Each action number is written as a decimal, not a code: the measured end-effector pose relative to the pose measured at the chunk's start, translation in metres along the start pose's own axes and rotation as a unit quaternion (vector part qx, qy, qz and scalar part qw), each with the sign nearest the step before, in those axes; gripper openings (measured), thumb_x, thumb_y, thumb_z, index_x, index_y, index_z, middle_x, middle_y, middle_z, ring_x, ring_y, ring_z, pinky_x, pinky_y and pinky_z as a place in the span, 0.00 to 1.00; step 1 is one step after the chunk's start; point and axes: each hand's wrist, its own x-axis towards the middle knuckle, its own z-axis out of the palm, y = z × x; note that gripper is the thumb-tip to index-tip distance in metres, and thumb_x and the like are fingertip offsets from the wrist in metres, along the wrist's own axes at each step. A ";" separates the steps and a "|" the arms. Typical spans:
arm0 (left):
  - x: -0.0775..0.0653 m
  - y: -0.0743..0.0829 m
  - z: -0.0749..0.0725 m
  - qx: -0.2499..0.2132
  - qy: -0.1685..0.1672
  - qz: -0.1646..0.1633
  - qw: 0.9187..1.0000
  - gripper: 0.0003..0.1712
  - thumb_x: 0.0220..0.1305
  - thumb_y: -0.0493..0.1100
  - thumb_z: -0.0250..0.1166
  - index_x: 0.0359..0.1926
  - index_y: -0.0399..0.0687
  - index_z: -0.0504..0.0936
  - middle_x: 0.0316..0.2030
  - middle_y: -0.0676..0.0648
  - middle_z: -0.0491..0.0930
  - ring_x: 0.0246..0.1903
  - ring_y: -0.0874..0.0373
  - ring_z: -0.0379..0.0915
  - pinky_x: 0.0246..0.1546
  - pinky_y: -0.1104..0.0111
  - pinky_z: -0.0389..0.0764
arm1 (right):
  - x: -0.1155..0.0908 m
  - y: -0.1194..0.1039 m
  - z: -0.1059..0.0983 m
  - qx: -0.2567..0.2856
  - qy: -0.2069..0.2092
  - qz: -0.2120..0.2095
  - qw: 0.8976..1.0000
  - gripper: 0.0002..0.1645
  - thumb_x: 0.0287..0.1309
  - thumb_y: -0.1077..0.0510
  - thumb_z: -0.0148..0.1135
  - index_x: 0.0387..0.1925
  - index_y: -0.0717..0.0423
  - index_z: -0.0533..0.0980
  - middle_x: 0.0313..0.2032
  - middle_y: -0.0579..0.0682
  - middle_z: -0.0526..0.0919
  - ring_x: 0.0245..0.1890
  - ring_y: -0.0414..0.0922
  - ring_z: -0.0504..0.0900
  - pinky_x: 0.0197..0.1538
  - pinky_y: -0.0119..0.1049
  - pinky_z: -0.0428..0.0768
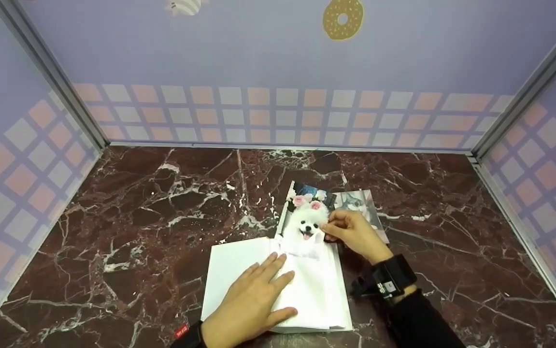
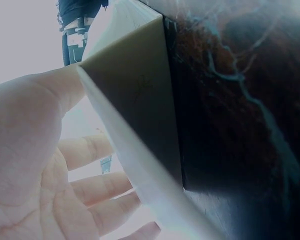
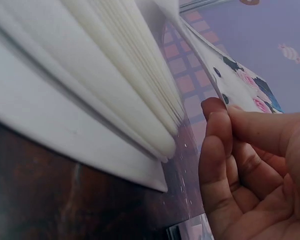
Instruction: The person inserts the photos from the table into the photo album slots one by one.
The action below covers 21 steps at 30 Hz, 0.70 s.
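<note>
Pinching the dog picture (image 1: 303, 226) at the far edge of the album (image 1: 232, 266) in our right hand (image 1: 355, 233), left hand (image 1: 252, 297) resting with fingers straight, we might crease it by pushing askew.

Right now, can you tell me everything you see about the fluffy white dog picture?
The dog picture looks like thin paper or card. It shows a fluffy white dog with dark eyes, a black nose and its tongue out, with pink and pale flowers above and dark blue behind. Its far end slants up off the table. The right hand's grip pinches its right edge. Its lower end overlaps the top of the open white book; I can't tell whether it's tucked in.
</note>
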 end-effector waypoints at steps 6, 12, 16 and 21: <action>0.000 0.000 0.001 0.005 0.003 0.005 1.000 0.41 0.61 0.69 0.62 0.68 0.52 0.74 0.73 0.40 0.65 0.72 0.44 0.62 0.67 0.47 0.71 | 0.001 -0.002 0.005 -0.011 0.008 0.005 1.000 0.13 0.63 0.55 0.67 0.35 0.63 0.77 0.28 0.55 0.87 0.26 0.42 0.83 0.34 0.33 0.84; -0.001 0.000 0.001 0.015 0.014 0.012 1.000 0.40 0.63 0.69 0.61 0.67 0.51 0.75 0.72 0.40 0.66 0.72 0.43 0.63 0.65 0.47 0.73 | 0.001 -0.004 0.009 -0.012 0.016 -0.001 1.000 0.12 0.64 0.53 0.66 0.35 0.59 0.79 0.25 0.52 0.84 0.25 0.42 0.81 0.32 0.32 0.83; 0.001 0.000 0.002 0.016 0.011 0.012 1.000 0.40 0.63 0.69 0.61 0.67 0.51 0.75 0.72 0.39 0.66 0.72 0.44 0.62 0.65 0.47 0.72 | 0.000 -0.005 0.009 -0.024 0.012 -0.010 1.000 0.13 0.64 0.54 0.66 0.32 0.60 0.78 0.24 0.50 0.82 0.24 0.40 0.79 0.31 0.30 0.80; 0.001 0.000 0.001 0.010 0.000 0.009 1.000 0.41 0.62 0.70 0.61 0.68 0.51 0.74 0.73 0.40 0.65 0.73 0.44 0.60 0.67 0.47 0.71 | 0.001 -0.006 0.009 -0.041 -0.001 -0.011 0.999 0.13 0.65 0.54 0.66 0.33 0.62 0.78 0.26 0.54 0.83 0.25 0.42 0.78 0.31 0.31 0.79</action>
